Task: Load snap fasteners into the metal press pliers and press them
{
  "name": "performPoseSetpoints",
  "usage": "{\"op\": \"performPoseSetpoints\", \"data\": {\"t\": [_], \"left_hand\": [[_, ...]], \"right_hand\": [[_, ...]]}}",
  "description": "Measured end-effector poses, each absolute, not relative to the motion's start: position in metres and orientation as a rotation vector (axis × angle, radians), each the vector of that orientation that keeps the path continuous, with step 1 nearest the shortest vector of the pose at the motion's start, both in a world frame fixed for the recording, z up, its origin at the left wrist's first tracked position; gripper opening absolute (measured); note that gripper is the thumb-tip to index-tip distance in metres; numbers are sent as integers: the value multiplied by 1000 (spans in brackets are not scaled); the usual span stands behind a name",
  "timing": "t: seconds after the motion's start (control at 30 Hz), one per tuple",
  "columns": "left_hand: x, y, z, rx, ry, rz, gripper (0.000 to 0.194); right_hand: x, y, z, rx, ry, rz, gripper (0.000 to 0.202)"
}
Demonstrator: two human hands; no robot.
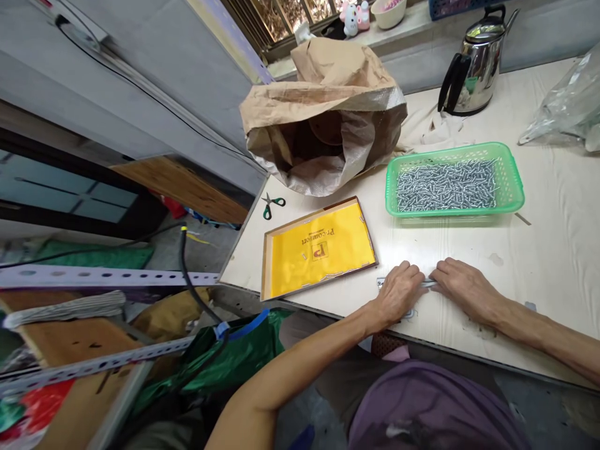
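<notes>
Both my hands rest knuckles-up on the table [553, 262], left hand [398, 290] and right hand [466, 289] pinching a small clear packet [429, 283] between their fingertips, apparently sealing it; next needs screws from the green basket [513, 187] beyond my right hand.

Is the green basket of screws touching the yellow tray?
Apart. The head view shows bare table between the green basket and the yellow tray.
</notes>
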State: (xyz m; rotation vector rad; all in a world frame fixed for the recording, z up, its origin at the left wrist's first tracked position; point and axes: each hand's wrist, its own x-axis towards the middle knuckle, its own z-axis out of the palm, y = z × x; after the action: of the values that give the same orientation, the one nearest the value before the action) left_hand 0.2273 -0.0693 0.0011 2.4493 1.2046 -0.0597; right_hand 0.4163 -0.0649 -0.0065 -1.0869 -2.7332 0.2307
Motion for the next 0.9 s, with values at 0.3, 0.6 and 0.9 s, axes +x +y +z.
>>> {"op": "performPoseSetpoints", "data": {"t": [0.3,0.6,0.9], "left_hand": [[231,-103,-17,2538,1421,184,49],[232,-164,-17,2473,1644,347,62],[158,-171,4,2130,2015,640,21]], "right_hand": [[433,-46,-14,-1057,-2701,222,68],[387,-43,19,-678,-2792,437,29],[362,-72,-3,-558,-2818,470,53]]}}
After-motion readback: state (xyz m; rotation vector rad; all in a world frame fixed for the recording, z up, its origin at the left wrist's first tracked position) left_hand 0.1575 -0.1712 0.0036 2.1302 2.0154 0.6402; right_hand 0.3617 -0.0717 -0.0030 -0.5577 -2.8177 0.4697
